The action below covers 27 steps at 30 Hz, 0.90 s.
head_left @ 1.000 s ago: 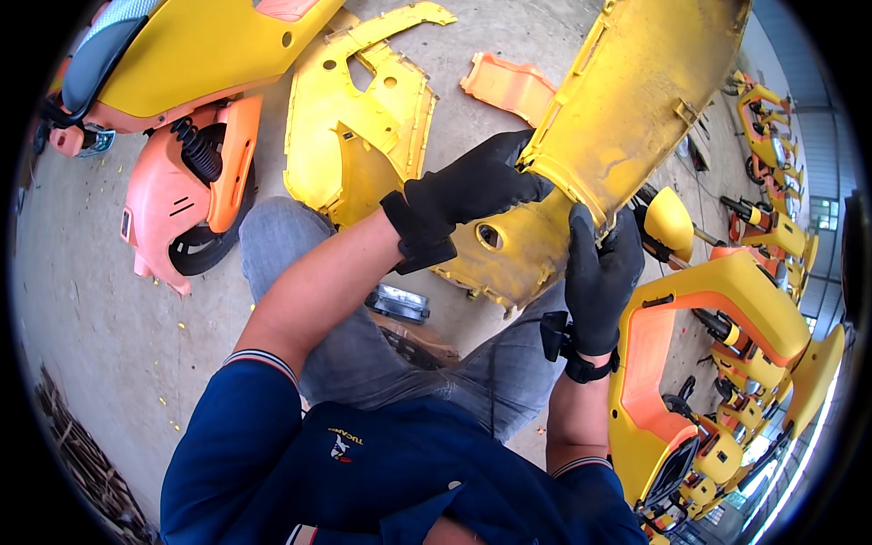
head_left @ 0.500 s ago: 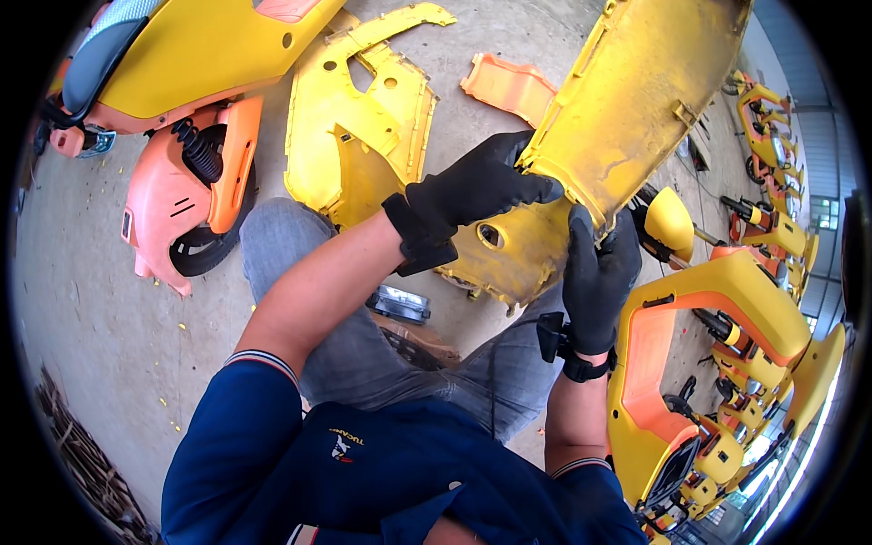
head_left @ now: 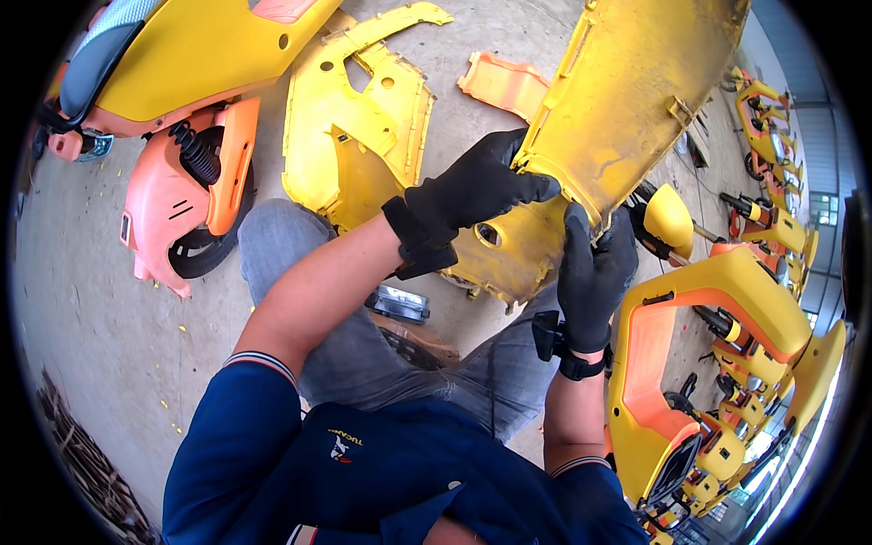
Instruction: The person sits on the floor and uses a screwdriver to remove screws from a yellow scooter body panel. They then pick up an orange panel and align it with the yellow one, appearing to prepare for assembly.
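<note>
A large yellow plastic scooter body panel (head_left: 640, 100), its inner face stained with dirt, is held tilted up in front of me. My left hand (head_left: 490, 186), in a black glove, is closed on its lower left edge, thumb pointing right along the rim. My right hand (head_left: 595, 272), gloved too, grips the bottom corner with thumb and fingers. Below the panel, between my hands, a dirty yellow plastic section (head_left: 522, 254) with a round hole shows; I cannot tell whether both are one piece.
On the concrete floor ahead lie yellow fairing pieces (head_left: 309, 127) and an orange plastic part (head_left: 502, 84). A yellow and orange scooter (head_left: 200, 68) stands at left, a yellow-orange body frame (head_left: 640, 363) at right. A clear lamp (head_left: 400, 304) lies by my feet. Several scooters line the right wall.
Both hands and the panel have shifted very slightly left in the picture. The grip stays the same.
</note>
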### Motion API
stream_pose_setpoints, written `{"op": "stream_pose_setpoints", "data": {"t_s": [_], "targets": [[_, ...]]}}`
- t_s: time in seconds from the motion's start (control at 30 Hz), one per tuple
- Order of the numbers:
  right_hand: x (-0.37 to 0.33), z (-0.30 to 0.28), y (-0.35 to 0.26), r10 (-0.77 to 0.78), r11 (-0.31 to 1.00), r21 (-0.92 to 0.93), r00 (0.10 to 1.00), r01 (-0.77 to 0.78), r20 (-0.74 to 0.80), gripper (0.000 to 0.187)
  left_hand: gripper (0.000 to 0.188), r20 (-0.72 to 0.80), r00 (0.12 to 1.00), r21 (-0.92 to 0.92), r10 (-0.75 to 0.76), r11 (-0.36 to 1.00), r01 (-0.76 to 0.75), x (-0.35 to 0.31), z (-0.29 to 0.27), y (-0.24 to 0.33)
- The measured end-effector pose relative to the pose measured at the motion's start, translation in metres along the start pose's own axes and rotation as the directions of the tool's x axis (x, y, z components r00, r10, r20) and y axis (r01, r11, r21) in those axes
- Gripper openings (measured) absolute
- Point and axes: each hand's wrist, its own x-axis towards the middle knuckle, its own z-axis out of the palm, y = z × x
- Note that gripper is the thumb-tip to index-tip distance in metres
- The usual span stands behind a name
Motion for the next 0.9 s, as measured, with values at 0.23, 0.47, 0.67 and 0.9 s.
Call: {"op": "stream_pose_setpoints", "data": {"t_s": [0.23,0.47,0.67,0.9], "targets": [[0.001,0.002,-0.001,-0.020,1.000,0.006,1.000,0.020,-0.008,0.018,0.036,-0.016,1.000,0.013,0.001,1.000,-0.001,0.000,-0.001,-0.005],[0.000,0.002,0.002,0.006,1.000,-0.021,1.000,-0.006,-0.017,0.019,0.036,-0.052,0.999,0.039,0.005,0.999,-0.003,0.001,0.004,-0.005],[-0.001,0.005,0.000,-0.022,1.000,-0.017,1.000,0.022,-0.022,0.016,0.035,-0.050,0.998,0.058,0.043,0.997,-0.040,-0.001,0.006,-0.006],[0.003,0.011,-0.001,-0.108,0.993,-0.038,0.994,0.107,-0.027,0.018,0.032,-0.089,0.981,0.093,0.170,0.982,-0.162,-0.001,0.007,-0.010]]}}
